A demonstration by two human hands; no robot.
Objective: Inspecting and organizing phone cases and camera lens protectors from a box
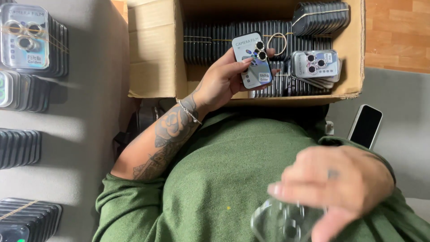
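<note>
Two hands (268, 130) working in the single head view, looking down over a green sweater (224, 179).

Left hand (221, 80): reaching over the open cardboard box (154, 49), fingers (244, 60) and thumb closing on the long edges of a small packet (253, 60) of camera lens film. Packet tilting slightly, long axis running from the palm up toward the far side of the box, printed face turning up to the camera, two ringed lens covers sitting at its far right corner. Packet hovering just above the rows of black-edged packets (224, 40) standing on edge inside the box; another face-up bundle (316, 65) lying just beside it to the right.

Right hand (333, 183): blurring close to the camera, fingers curling down onto a clear plastic piece (282, 222) at the bottom edge; shape and pointing too blurred for telling.

Dark phone (366, 125) lying on the grey counter (403, 116) to the right, well apart from the box. Banded stacks of packets (31, 38) sitting along the left of the counter.
</note>
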